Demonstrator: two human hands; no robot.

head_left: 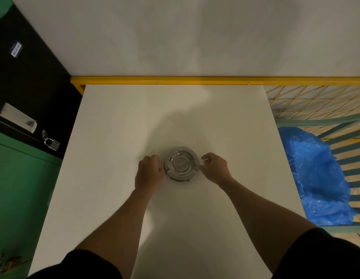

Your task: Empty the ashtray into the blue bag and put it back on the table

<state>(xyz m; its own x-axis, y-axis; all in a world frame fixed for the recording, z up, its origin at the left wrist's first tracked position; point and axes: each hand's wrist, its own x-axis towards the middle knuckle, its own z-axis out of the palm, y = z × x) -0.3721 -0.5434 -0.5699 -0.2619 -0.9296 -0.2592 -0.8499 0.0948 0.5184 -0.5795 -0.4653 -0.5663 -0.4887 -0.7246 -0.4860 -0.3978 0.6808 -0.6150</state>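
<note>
I see the ashtray [181, 163] resting mid-table [118, 125], my left hand [150, 174] and right hand [215, 168] curled loosely against its opposite rims, not clamped yet. It looks like stiff, slick metal or glass, light; I'd grip the rim. Blue bag [316, 178] hangs right of the ashtray, off the smooth white top.

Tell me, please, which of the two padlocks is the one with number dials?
It is the silver padlock hanging on the dark cabinet left of the table, with number dials on its body. The other padlock, bottom left, shows none.
</note>
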